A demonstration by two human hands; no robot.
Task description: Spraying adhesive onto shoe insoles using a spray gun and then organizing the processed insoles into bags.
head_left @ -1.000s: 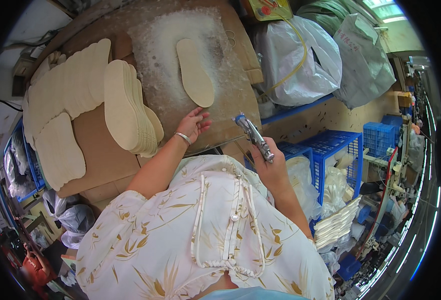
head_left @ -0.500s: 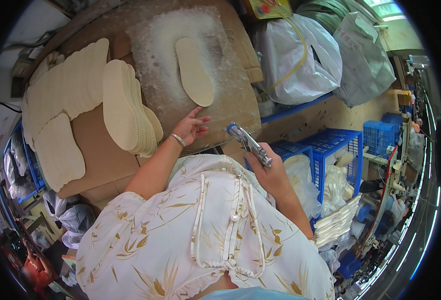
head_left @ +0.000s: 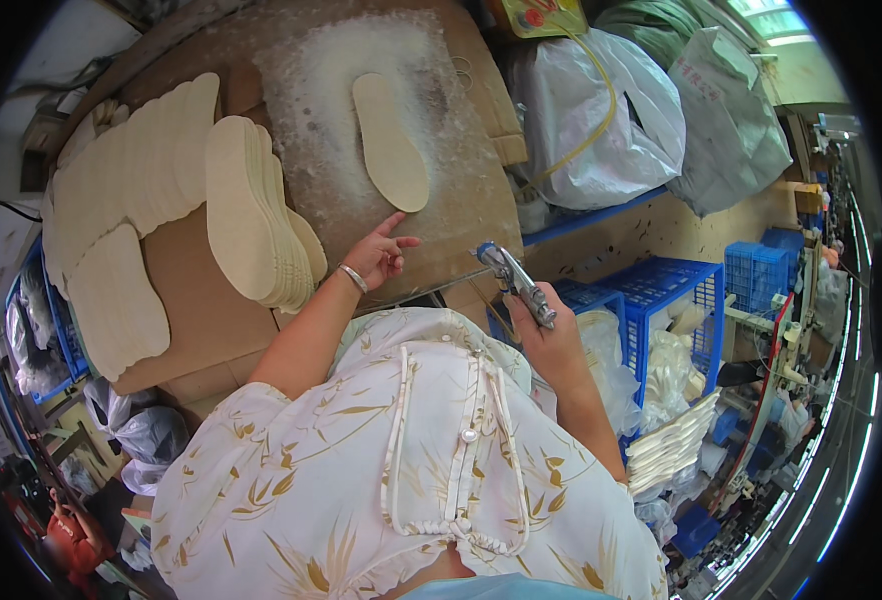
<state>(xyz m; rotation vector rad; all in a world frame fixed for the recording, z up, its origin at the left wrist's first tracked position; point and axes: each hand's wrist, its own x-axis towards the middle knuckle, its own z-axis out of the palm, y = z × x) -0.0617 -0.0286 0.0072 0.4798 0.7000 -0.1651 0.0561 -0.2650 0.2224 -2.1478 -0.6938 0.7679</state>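
Note:
A cream insole (head_left: 391, 145) lies flat on a cardboard sheet (head_left: 471, 215) whose surface has a whitish, crusted coating. By the insole's near end is my left hand (head_left: 376, 258), palm partly turned up and fingers apart; its index fingertip is at or just short of the edge, and I cannot tell whether they touch. My right hand (head_left: 553, 345) grips a metal spray gun (head_left: 517, 282), its blue-ringed nozzle pointing up and left, just off the cardboard's near edge. Left of the sheet stands a fanned stack of insoles (head_left: 246, 215).
More insoles (head_left: 151, 160) overlap in rows at the far left. White plastic bags (head_left: 601, 110) and a yellow hose (head_left: 601, 115) lie at the back right. Blue plastic crates (head_left: 671, 285) with pale pieces stand to my right. A person in orange (head_left: 76, 540) is at the lower left.
The spray gun and my right hand have shifted slightly to the right, and the nozzle has turned a little. My left hand's fingers have curled slightly; the insole stays in place.

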